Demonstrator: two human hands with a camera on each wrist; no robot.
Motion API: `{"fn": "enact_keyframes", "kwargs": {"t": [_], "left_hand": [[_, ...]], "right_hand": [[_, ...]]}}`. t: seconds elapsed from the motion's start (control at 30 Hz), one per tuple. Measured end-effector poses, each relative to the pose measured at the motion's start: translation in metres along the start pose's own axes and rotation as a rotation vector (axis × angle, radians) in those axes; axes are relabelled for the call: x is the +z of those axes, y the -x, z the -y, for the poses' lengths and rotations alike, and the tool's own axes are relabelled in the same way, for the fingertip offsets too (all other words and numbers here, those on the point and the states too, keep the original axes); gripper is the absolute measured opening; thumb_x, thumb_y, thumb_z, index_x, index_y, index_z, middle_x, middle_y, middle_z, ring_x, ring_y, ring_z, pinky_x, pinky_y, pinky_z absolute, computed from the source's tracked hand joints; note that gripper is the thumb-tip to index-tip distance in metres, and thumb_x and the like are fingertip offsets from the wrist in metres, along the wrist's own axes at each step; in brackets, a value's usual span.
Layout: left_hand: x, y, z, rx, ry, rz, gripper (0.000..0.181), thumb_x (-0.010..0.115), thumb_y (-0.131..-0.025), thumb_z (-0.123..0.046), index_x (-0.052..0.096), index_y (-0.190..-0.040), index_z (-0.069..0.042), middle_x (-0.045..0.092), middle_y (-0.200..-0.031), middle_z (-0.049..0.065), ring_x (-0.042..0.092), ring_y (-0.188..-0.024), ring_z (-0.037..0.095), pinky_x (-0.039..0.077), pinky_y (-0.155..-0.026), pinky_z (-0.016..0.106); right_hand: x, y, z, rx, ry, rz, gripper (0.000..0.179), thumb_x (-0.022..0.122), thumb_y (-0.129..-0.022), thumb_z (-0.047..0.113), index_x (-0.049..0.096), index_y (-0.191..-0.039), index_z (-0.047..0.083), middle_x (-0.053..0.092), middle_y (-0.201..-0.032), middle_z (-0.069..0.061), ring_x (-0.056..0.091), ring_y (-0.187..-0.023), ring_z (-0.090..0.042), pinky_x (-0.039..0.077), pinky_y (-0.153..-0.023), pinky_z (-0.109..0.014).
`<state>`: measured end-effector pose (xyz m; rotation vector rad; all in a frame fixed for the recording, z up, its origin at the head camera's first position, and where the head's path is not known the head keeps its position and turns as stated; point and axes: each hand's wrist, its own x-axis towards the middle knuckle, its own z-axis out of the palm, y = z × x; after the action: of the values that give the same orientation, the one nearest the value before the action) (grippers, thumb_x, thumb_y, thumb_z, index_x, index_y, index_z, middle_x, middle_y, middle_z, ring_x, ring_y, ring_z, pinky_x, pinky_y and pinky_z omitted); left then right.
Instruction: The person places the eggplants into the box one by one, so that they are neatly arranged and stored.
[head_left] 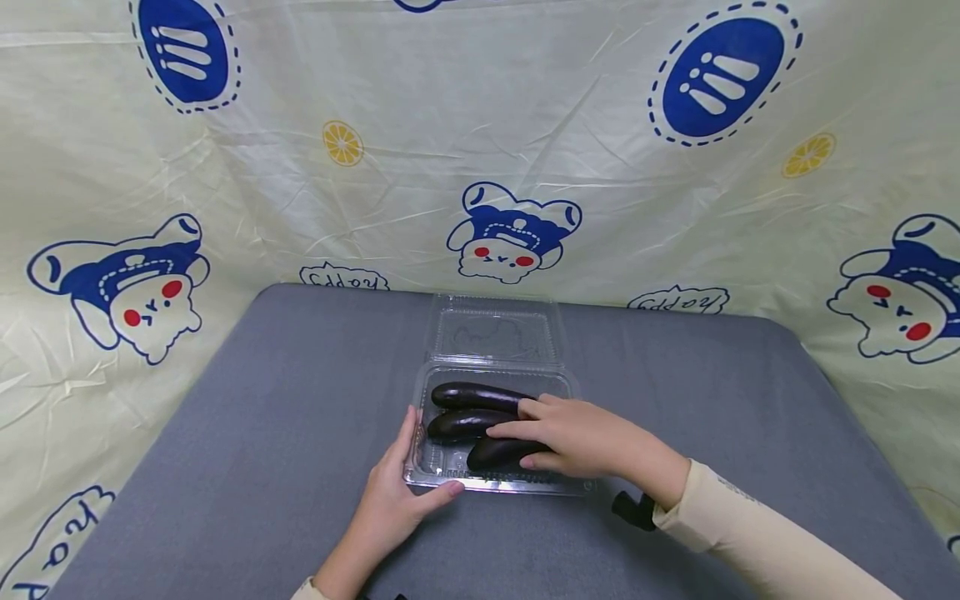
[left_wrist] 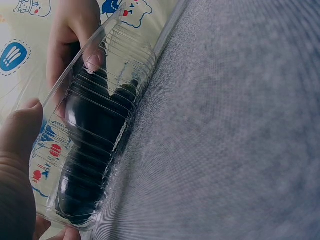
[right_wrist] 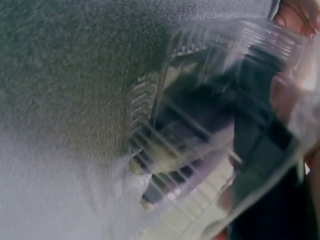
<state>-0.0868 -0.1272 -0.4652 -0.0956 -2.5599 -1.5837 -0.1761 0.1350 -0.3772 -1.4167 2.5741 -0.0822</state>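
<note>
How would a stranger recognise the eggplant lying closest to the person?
On the grey table sits a clear, open container holding three eggplants. Take the nearest eggplant: unlike its two neighbours, its left end starts farther right.

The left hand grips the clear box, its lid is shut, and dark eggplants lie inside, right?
Only the lid is wrong: the head view shows it open, beyond the clear box. The left hand grips the clear box, and dark eggplants lie inside.

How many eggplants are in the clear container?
3: the far eggplant, middle eggplant and near eggplant, in a row inside the clear container. The right hand partly covers them; no others show.
</note>
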Motion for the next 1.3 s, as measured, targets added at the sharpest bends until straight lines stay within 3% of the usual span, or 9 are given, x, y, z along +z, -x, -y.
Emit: {"fn": "enact_keyframes", "kwargs": {"t": [0.53,0.9,1.3], "left_hand": [[-0.001,0.001,-0.002,0.005,0.001,0.007,0.117,0.090,-0.069,-0.039,0.021,-0.159,-0.011,0.035,-0.160,0.005,0.035,-0.147,0.020,0.028,-0.120,0.044],[-0.001,0.000,-0.003,-0.001,0.007,0.005,0.117,0.091,-0.069,-0.039,0.021,-0.159,-0.011,0.035,-0.160,0.004,0.035,-0.147,0.019,0.028,-0.120,0.043],[-0.001,0.000,-0.001,0.004,0.006,0.004,0.117,0.090,-0.069,-0.040,0.021,-0.159,-0.011,0.035,-0.160,0.005,0.035,-0.146,0.020,0.028,-0.120,0.044]], "right_hand": [[0.007,-0.009,0.006,-0.025,0.041,0.014,0.054,0.062,-0.096,0.041,0.047,-0.147,0.037,0.053,-0.107,0.005,0.048,-0.089,-0.011,0.049,-0.072,-0.026],[0.007,-0.013,0.006,-0.038,-0.030,0.039,0.057,0.067,-0.095,0.034,0.046,-0.148,0.036,0.052,-0.108,0.004,0.049,-0.093,-0.012,0.049,-0.075,-0.027],[0.006,-0.017,0.008,-0.055,-0.070,0.051,0.057,0.064,-0.097,0.035,0.044,-0.150,0.035,0.050,-0.110,0.004,0.046,-0.092,-0.011,0.045,-0.074,-0.025]]}}
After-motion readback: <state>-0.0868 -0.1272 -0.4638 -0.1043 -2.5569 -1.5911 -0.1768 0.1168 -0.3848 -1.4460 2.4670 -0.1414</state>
